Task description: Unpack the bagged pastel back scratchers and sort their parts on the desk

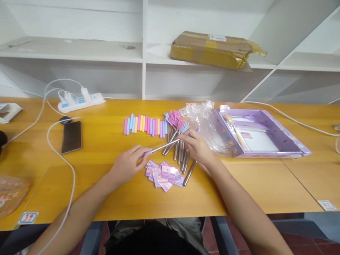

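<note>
A slim back scratcher (165, 145) with a metal rod is stretched between my hands, tilted slightly up to the right. My left hand (128, 163) is closed around its purple grip end. The fingers of my right hand (195, 144) pinch the other end, and whatever head it has is hidden there. Under and beside my right hand lies a heap of more back scratchers (187, 161), with bare metal rods and pink, purple and blue hand-shaped heads. A row of pastel foam-like sleeves (146, 125) lies behind. Small purple-pink cards (164, 175) are piled in front.
Clear plastic bags (204, 124) lie beside a purple open box (290, 137) on the right. To the left are a phone (71, 137), a power strip (81, 102), a loose white cable (72, 171) and an orange bag (3, 195). A taped carton (210, 48) sits on the shelf.
</note>
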Demonstrator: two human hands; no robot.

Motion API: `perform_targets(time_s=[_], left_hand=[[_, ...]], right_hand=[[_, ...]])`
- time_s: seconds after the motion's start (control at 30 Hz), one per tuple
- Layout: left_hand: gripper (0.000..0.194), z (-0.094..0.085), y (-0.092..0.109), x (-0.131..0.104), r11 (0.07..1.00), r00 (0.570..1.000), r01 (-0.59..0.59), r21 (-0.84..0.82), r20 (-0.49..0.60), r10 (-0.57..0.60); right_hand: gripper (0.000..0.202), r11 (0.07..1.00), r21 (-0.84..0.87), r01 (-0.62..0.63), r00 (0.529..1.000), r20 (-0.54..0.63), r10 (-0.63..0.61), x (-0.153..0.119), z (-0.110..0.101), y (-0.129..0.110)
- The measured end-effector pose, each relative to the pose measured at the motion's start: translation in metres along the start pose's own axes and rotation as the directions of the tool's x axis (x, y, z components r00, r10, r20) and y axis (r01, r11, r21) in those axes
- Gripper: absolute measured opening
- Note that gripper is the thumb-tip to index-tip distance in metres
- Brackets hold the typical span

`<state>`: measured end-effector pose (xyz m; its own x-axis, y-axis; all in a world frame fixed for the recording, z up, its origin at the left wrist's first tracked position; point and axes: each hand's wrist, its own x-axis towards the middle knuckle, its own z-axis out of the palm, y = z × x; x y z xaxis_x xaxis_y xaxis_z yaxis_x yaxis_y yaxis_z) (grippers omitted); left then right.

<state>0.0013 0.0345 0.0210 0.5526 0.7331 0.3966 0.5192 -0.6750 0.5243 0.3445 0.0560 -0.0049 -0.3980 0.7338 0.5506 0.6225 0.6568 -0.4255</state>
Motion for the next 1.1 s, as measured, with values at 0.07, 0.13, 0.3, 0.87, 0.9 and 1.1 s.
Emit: perform_targets(time_s=[0.07, 0.13, 0.3, 0.87, 0.9, 1.1], left_hand=[[0.023, 0.003, -0.002, -0.002, 0.999, 1.000, -0.015, 0.038, -0.003, 0.015], [0.023, 0.005, -0.004, -0.003, 0.999, 1.000, -0.014, 0.051, -0.006, 0.014], [0.024, 0.007, -0.003, -0.005, 0.998, 0.999, 0.022, 0.054, -0.035, -0.020], [0.019, 0.007, 0.001, -0.009, 0.997, 0.998, 0.000, 0.074, -0.070, 0.005], [0.019, 0.007, 0.002, -0.009, 0.997, 0.998, 0.003, 0.073, -0.068, 0.002], [0.019, 0.007, 0.003, -0.011, 0.997, 0.998, 0.001, 0.077, -0.057, 0.003]], right_hand=[[0.042, 1.000, -0.013, 0.002, 1.000, 0.008, -0.002, -0.001, 0.000, 0.000], [0.043, 1.000, -0.029, 0.005, 1.000, 0.009, -0.005, -0.001, 0.000, -0.001], [0.042, 0.999, -0.041, 0.011, 1.000, 0.004, -0.011, 0.000, 0.001, -0.006], [0.040, 0.999, -0.016, 0.037, 0.999, 0.008, -0.037, 0.003, 0.012, -0.022], [0.040, 0.999, -0.014, 0.039, 0.999, 0.006, -0.039, 0.003, 0.014, -0.024], [0.041, 0.998, 0.012, 0.064, 0.998, 0.026, -0.064, 0.000, 0.032, -0.037]])
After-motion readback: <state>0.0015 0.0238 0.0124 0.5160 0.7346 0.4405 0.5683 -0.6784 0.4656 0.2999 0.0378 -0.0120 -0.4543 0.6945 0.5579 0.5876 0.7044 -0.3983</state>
